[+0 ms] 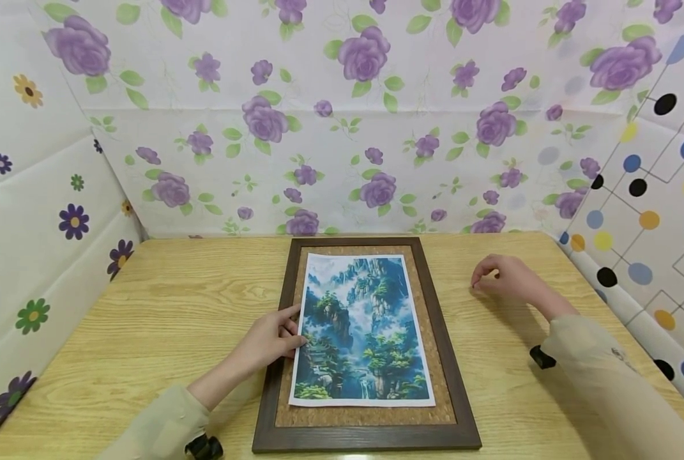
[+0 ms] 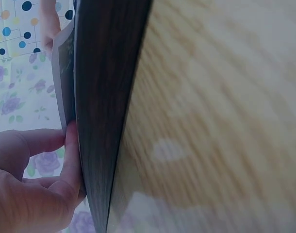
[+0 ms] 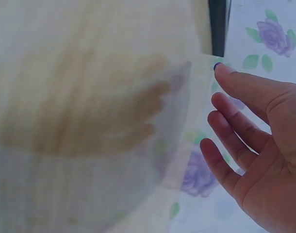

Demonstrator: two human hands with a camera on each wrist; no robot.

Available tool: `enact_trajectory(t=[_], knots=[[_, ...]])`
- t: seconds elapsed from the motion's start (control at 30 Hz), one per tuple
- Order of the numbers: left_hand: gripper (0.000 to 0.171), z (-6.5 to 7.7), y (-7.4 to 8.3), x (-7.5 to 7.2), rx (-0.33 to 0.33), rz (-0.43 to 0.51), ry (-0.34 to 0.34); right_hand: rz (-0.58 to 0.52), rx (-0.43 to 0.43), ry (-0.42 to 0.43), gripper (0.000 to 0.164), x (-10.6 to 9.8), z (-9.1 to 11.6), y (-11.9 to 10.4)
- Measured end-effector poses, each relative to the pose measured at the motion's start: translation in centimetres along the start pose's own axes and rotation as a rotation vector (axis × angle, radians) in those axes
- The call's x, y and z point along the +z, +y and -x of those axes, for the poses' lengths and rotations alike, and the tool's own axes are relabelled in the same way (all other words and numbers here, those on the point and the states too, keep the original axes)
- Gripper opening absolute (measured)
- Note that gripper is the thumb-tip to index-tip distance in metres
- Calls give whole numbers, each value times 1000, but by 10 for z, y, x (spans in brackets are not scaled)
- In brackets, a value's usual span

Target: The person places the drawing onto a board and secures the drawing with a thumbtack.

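A printed landscape picture (image 1: 360, 329) of misty cliffs and trees lies on a cork board (image 1: 370, 416) with a dark brown frame (image 1: 364, 437). My left hand (image 1: 273, 342) pinches the picture's left edge. In the left wrist view, thumb and finger of this hand (image 2: 41, 194) meet at the paper's rim beside the dark frame (image 2: 106, 97). To the right of the board, my right hand (image 1: 505, 278) hovers above the table with thumb and index finger together. At their tips shows a tiny blue-purple piece (image 3: 217, 65), too small to identify. The other fingers of that hand (image 3: 269, 145) are loosely bent.
The board lies on a light wood table (image 1: 198, 287), reaching close to its back edge. Behind it hangs a cloth (image 1: 330, 147) with purple roses. Patterned cloths also stand at the left (image 1: 37, 255) and right (image 1: 652, 243).
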State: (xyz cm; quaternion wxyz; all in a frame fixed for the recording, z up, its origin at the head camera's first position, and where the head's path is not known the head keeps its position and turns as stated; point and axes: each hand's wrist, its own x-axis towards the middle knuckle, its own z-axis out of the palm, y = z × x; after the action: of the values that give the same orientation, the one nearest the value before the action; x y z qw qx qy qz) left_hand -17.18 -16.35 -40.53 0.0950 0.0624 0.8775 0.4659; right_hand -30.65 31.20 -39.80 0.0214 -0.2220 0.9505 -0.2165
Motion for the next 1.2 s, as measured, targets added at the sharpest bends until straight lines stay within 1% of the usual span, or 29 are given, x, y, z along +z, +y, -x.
enact_trajectory(t=[0.17, 0.3, 0.53, 0.7, 0.93, 1.13, 1.2], knots=[[67, 0, 0, -1, 9, 0, -17, -7, -9, -10, 6, -5, -12, -11], [68, -1, -1, -1, 18, -6, -29, -44, -20, -21, 5, -5, -25, -22], [68, -1, -3, -1, 27, -13, -43, -78, -92, -16, 4, -2, -53, -46], [69, 0, -3, -2, 39, -21, -45, -104, -113, -25, 8, 0, -71, -64], [69, 1, -3, -3, 57, -30, -50, -108, -152, -32, 10, 6, -92, -85], [71, 0, -3, -6, 88, -61, -78, -155, -184, -38, 11, 14, -108, -98], [71, 0, -3, -6, 96, -66, -85, -173, -183, -44, 10, 17, -112, -103]])
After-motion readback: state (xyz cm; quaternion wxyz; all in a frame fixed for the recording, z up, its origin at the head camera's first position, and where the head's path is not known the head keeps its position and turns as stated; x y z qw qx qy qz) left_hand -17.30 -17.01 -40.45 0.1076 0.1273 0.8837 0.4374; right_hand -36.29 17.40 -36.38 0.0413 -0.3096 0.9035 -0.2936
